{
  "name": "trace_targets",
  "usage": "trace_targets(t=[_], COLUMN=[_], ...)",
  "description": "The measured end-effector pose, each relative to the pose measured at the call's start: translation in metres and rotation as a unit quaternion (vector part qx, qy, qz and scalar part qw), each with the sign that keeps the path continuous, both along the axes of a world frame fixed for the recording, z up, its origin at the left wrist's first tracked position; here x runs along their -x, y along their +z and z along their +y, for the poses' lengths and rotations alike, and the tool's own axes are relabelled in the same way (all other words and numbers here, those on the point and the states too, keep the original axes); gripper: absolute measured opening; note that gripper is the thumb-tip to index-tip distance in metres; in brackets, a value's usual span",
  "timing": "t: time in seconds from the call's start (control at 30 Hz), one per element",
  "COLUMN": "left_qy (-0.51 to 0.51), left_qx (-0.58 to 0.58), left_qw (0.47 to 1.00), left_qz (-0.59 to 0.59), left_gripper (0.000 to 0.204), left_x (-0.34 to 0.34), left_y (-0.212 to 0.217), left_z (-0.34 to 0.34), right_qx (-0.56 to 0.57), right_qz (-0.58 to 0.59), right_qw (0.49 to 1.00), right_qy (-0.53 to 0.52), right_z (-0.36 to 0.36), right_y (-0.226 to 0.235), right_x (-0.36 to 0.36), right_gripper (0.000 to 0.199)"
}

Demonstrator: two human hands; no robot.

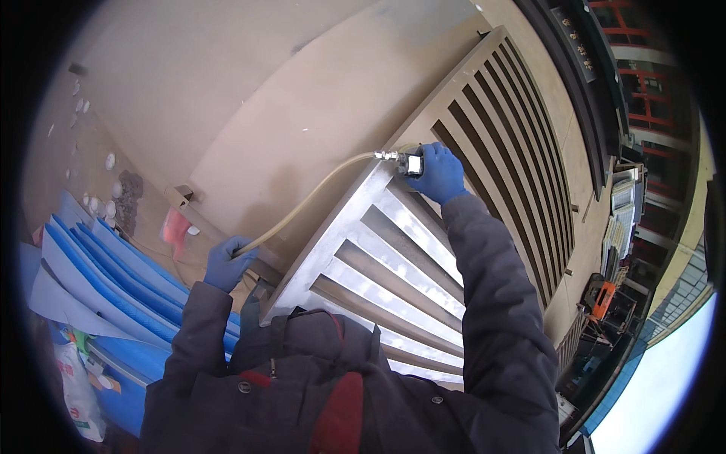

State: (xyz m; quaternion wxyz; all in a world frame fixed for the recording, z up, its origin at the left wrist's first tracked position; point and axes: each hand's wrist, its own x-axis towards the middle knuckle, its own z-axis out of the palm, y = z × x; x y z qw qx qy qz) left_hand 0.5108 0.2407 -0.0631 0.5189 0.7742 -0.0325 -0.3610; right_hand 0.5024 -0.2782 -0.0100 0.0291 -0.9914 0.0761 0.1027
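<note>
My right hand [441,172], in a blue glove, is closed around a small black air tool [412,165] with a light square patch; it looks like an air sander. The tool sits at the edge of a slatted metal panel [325,250], whose near part is silvery white and streaked. Beyond the tool the slats [484,113] are tan. From a metal fitting on the tool, a yellowish air hose [310,198] curves down to my left hand [227,265], also blue-gloved, whose fingers are wrapped round it. The tool's underside is hidden.
Blue sheets [113,265] are stacked at the left, with a white plastic bag [79,390] below them. A red piece [175,233] lies on the floor near a metal bar end [181,195]. Far right are an orange machine [603,299] and a building front [643,91].
</note>
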Motion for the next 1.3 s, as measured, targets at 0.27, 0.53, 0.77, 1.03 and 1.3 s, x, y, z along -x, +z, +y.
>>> trace_targets(t=[0.27, 0.53, 0.77, 1.03, 1.3], left_qy=[0.012, 0.048, 0.148, 0.234, 0.12], left_qx=[-0.035, -0.134, -0.014, -0.008, 0.041], left_qw=[0.984, 0.989, 0.981, 0.959, 0.976], left_qz=[-0.176, 0.049, 0.124, 0.157, 0.177], left_gripper=[0.019, 0.026, 0.05, 0.053, 0.052], left_x=[-0.012, -0.034, 0.021, 0.009, 0.038], left_y=[0.005, -0.078, -0.116, -0.062, -0.095], left_z=[-0.034, 0.026, 0.042, 0.024, 0.005], right_qx=[-0.028, -0.001, -0.002, 0.016, 0.031], right_qz=[-0.133, -0.063, -0.075, -0.132, -0.199], right_qw=[0.989, 0.986, 0.981, 0.976, 0.973], right_qy=[-0.065, -0.155, -0.178, -0.171, -0.111], right_z=[0.007, -0.033, -0.013, 0.009, -0.022], right_y=[-0.01, -0.008, -0.015, -0.027, -0.038], right_x=[0.004, -0.051, -0.067, -0.043, -0.059], right_gripper=[0.059, 0.06, 0.062, 0.052, 0.053])
